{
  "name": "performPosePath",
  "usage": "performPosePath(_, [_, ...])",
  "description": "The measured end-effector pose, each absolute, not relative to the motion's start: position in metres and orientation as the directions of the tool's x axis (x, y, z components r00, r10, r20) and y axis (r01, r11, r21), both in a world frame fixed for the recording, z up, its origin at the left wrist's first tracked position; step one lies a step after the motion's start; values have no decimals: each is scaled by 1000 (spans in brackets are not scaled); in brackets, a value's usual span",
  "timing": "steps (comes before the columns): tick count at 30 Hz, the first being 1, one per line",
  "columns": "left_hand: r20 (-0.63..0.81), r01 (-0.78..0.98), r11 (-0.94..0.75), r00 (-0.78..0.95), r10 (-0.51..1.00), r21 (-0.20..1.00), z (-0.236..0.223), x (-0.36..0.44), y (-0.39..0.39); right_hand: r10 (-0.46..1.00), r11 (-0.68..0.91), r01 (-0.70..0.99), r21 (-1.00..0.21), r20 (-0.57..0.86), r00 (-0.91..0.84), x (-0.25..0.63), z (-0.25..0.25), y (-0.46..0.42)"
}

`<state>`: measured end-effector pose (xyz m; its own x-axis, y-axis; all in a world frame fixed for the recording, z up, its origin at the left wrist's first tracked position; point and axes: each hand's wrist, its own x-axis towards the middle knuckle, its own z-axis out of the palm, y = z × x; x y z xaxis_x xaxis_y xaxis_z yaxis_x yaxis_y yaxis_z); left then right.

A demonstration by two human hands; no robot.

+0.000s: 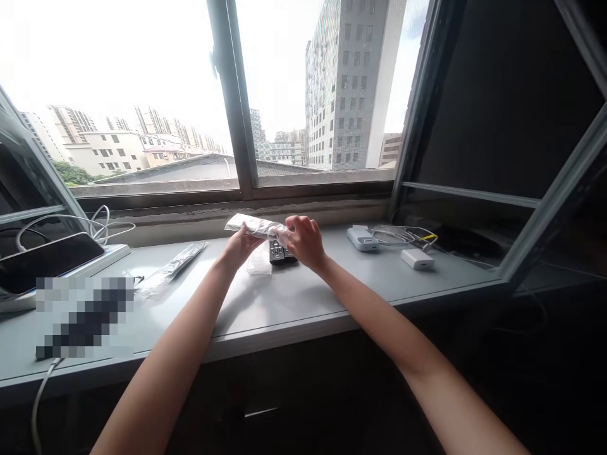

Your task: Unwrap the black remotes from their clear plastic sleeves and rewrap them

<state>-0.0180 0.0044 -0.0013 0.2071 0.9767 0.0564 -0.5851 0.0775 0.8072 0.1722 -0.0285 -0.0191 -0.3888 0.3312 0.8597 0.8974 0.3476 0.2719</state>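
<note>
Two hands are working one pale packet [253, 225] above the bench [284, 306], near its window edge. The left hand [241, 245] is pinching the packet near its left end, thumb on top; the right hand [306, 243] is closing its fingers on crumpled clear film at the other end. From where I am standing, I cannot tell whether the film is sealed or parted under those fingers.

Progress, judged by how things are lying: partway. Directly below the grip, a dark keypad remote [276, 254] is resting on the bench and appearing bare; it seems to be lying beside a second dark piece, partly hidden by the right hand. Just left of it, a loose translucent sheet [259, 261] is lying flat.

Not done: the packet is remaining up in the grip, its film on, and its contents are not showing. Left of the grip, a long clear sleeve [180, 260] is lying on the bench, untouched and apparently holding something.

Right of the grip, well apart, a white power bank [363, 239] and a white adapter [417, 258] are sitting unhandled.
</note>
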Motion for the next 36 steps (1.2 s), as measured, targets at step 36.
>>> performPosePath(36, [-264,-610,199,-16,964,767,9,-44,2,116,423,716,555,751,-651,169,-23,-30])
